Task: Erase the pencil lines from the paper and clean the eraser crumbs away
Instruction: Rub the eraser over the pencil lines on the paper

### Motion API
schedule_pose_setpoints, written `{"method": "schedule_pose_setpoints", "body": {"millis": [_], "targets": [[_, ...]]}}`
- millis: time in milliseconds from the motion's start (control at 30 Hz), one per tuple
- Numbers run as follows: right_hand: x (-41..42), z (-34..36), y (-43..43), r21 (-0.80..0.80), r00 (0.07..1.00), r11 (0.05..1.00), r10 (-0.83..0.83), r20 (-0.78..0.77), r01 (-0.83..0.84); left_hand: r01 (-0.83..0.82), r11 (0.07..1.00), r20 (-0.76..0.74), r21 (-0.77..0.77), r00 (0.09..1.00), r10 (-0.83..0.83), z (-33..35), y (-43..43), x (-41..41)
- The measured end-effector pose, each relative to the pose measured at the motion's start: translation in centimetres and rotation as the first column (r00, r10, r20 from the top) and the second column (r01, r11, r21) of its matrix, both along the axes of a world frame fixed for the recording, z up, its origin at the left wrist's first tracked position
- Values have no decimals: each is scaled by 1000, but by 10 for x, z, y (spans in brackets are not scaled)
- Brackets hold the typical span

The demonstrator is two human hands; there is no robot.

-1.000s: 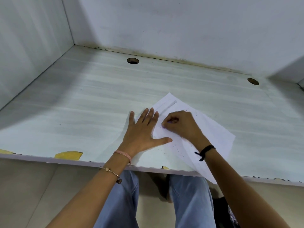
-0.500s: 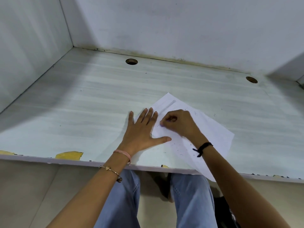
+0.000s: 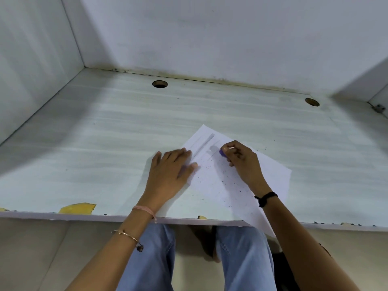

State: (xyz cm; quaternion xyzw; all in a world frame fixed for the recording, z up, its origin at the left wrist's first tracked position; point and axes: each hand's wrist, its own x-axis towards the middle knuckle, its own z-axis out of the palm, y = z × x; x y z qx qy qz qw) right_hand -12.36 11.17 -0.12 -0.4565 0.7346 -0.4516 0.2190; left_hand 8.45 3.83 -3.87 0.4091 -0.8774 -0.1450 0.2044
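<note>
The left hand (image 3: 170,171) lies flat, fingers straight, pressing the white paper (image 3: 270,175) onto the desk (image 3: 105,143). Just beside it, the right hand (image 3: 241,160) pinches a purple eraser (image 3: 222,152) against the sheet near grey pencil lines (image 3: 206,141). Dark eraser crumbs (image 3: 222,181) lie between both hands.

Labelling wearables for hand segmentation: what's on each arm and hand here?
Both forearms are bare: no sleeves, no gloves. The left hand has a thin pink band at its wrist, and further up the forearm a slim gold-coloured bangle with a small dark charm. The right hand has a knotted black cord band at its wrist. No rings that I can make out.
</note>
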Motion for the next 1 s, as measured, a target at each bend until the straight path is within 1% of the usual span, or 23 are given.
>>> {"method": "schedule_pose_setpoints", "body": {"millis": [33, 67, 100, 167, 233, 300, 367, 433, 500, 567, 667, 700, 733, 800, 833, 867, 967, 1000], "targets": [[0, 0, 0, 6, 999, 1000, 25, -21, -25, -11, 1000, -59, -10, 998, 10, -1, -2, -1], [1, 1, 0, 12, 998, 998, 57, -38, -56, -18, 999, -84, -36, 996, 15, -2, -4, -2], [2, 1, -1, 15, 995, 996, 88, -45, -88, -21, 998, -76, -65, 997, 16, -1, -7, -3], [5, -1, -1, 13, 990, 992, 128, -63, -127, -16, 994, -9, -112, 1000, 15, 3, -13, -9], [5, -2, 0, 22, 988, 992, 126, -87, -125, 52, 991, 88, -124, 995, -41, 6, -17, -17], [2, -2, 2, 43, 987, 991, 128, -93, -124, 145, 989, 142, -30, 980, -139, 6, -16, -24], [0, 0, 4, 70, 984, 987, 148, -99, -142, 168, 982, 179, 81, 967, -180, 4, -13, -29], [-1, 2, 2, 83, 981, 986, 157, -115, -148, 164, 982, 258, 95, 949, -183, 3, -10, -31], [2, 5, -2, 71, 987, 992, 111, -119, -103, 158, 985, 304, 74, 937, -173, 2, -9, -31], [12, 7, -4, 61, 985, 992, 113, -126, -106, 146, 988, 318, 58, 935, -157, 0, -10, -33], [29, 9, 0, 133, 955, 963, 253, -157, -233, 143, 988, 334, 64, 930, -156, 0, -10, -34], [28, 11, -1, 151, 947, 957, 272, -173, -247, 144, 987, 335, 69, 929, -159, 0, -10, -34], [23, 13, -5, 151, 948, 963, 251, -198, -224, 146, 986, 329, 77, 930, -163, 0, -10, -33], [13, 18, -13, 124, 956, 985, 152, -253, -124, 152, 985, 310, 83, 935, -171, 0, -10, -33], [13, 19, -14, 119, 954, 988, 128, -272, -99, 153, 985, 302, 81, 938, -170, 0, -10, -33], [15, 20, -15, 129, 947, 986, 141, -288, -107, 151, 985, 299, 79, 939, -168, 0, -10, -33], [30, 22, -8, 238, 886, 938, 323, -332, -253, 153, 987, 314, 47, 936, -160, -1, -11, -34], [27, 22, -10, 249, 881, 935, 329, -341, -252, 154, 987, 316, 42, 935, -159, -1, -11, -34]]}}
